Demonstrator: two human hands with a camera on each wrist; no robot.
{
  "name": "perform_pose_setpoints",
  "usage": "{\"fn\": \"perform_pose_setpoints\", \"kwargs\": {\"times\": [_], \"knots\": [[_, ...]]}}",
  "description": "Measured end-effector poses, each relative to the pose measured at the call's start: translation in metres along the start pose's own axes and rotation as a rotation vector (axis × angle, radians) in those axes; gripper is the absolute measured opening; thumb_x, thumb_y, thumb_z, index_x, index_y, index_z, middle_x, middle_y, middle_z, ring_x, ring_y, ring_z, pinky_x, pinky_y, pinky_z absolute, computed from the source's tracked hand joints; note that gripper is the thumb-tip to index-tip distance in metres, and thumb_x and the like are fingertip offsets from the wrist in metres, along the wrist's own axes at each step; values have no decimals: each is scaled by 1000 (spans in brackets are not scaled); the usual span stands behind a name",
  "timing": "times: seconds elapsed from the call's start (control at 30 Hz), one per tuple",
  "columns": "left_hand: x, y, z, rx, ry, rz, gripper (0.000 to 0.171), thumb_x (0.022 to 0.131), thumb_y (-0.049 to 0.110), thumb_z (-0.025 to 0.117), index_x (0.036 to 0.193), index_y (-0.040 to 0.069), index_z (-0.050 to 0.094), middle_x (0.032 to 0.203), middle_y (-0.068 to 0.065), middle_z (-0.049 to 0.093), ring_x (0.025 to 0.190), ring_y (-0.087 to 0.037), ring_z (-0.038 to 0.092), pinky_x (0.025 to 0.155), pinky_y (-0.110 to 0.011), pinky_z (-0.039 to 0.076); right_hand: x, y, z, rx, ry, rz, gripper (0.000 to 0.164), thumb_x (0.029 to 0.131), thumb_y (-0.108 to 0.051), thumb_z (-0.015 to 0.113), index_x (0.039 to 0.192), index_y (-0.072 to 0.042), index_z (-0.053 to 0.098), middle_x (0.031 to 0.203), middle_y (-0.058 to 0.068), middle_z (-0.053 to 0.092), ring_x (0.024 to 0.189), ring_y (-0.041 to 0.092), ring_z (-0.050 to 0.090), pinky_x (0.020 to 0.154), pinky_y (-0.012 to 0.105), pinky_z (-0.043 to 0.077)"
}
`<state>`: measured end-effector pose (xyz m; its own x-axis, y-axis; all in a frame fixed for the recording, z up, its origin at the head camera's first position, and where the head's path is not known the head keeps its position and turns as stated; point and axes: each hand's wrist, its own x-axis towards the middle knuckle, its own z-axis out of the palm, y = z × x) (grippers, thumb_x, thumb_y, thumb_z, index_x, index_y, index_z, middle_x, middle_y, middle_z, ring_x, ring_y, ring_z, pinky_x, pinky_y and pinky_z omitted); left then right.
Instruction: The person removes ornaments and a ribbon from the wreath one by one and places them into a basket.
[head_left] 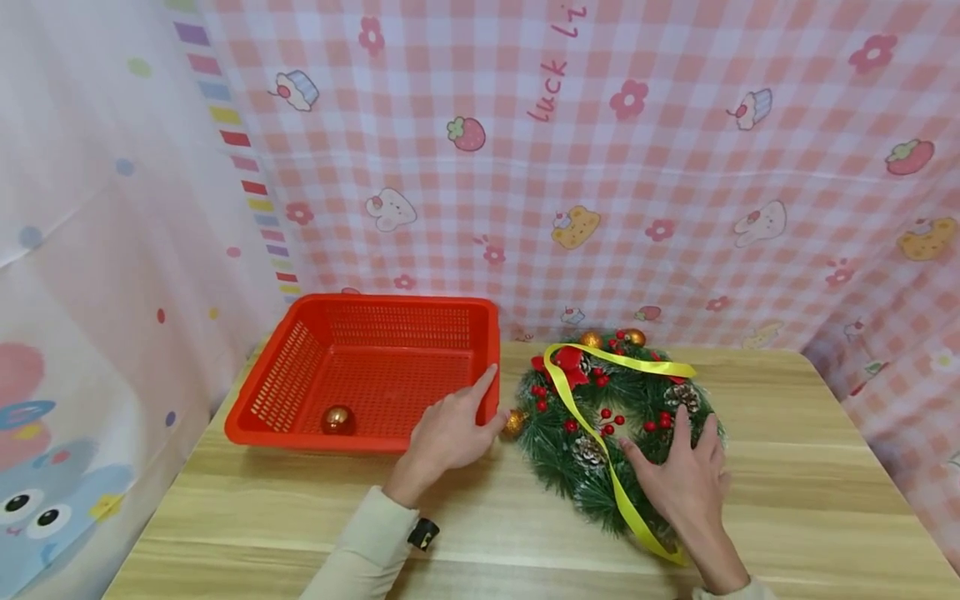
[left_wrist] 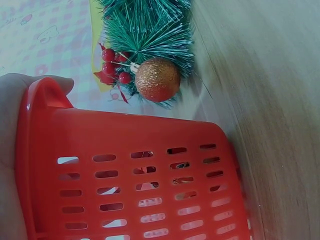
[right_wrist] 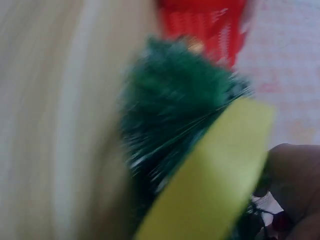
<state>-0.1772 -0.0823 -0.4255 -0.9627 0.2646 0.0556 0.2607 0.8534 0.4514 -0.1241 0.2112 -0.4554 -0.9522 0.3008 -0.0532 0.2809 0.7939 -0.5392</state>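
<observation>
My left hand (head_left: pixel 450 429) lies at the near right corner of a red plastic basket (head_left: pixel 236 427), its forefinger extended along the right rim. In the left wrist view, that hand lies against the basket's rim (left_wrist: pixel 24 160). A shiny gold ball (head_left: pixel 338 420) sits inside. Beside the basket lies a green Christmas wreath (head_left: pixel 551 462) with pinecones, red berries and gold baubles. Across it runs a yellow ribbon (head_left: pixel 573 404). Over the wreath's right side my right hand (head_left: pixel 686 483) spreads its fingers. The right wrist view is blurred, so its contact there is unclear.
A wooden table (head_left: pixel 795 483) bears everything. Behind it hangs a pink checked cloth (head_left: pixel 465 192), and a white patterned cloth (head_left: pixel 82 250) hangs at the left. A glittery gold bauble (head_left: pixel 514 423) lies between basket and wreath.
</observation>
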Motion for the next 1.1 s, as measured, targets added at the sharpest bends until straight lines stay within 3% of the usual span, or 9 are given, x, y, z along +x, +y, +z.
{"fn": "perform_pose_setpoints", "kwargs": {"times": [0.1,0.2,0.33,0.43,0.67,0.9,1.1], "knots": [[0,1,-1,4,-3,2,70,97,49,54,157,24,30,110,-10,68,84,-23,63,66,-38,49,6,6,6,-4,25,30,116,83,-65,66,159,-5,1,159,32,-14,142,60,0,100,81,12],[0,2,-1,6,-4,6,70,97,49,54,157,24,30,94,-7,66,73,-20,57,59,-34,45,10,11,7,-17,20,48,123,80,-69,67,159,-9,-6,160,30,-14,143,59,0,98,82,14],[0,2,-3,7,-1,9,70,97,48,55,157,23,29,72,-1,52,63,-17,49,53,-32,41,15,16,1,-39,-42,32,125,80,-63,70,158,-11,-13,161,29,-10,143,58,-2,98,84,10],[0,2,-3,14,2,11,71,97,50,54,157,24,29,75,-2,54,64,-17,51,54,-32,41,19,22,-5,-56,-111,-2,125,82,-63,69,157,-11,-16,161,28,-10,142,59,-4,96,85,5],[-1,1,-2,34,24,17,69,98,52,50,157,23,31,104,-11,68,80,-23,62,63,-36,48,23,37,-16,-87,-196,-135,125,82,-70,63,155,-11,-20,161,30,-7,139,63,-2,93,86,3],[-1,0,-1,29,25,14,69,97,51,52,157,23,31,98,-10,67,78,-23,61,64,-36,48,28,56,-21,-48,-183,-292,119,83,-60,70,159,-15,-11,161,29,1,138,64,3,89,89,-4],[-1,-1,1,23,9,-1,70,97,54,51,157,24,30,103,-11,68,77,-22,59,64,-35,47,36,69,-29,-8,-205,-408,114,83,-49,75,160,-18,-2,161,28,8,139,61,11,95,85,6]]}}
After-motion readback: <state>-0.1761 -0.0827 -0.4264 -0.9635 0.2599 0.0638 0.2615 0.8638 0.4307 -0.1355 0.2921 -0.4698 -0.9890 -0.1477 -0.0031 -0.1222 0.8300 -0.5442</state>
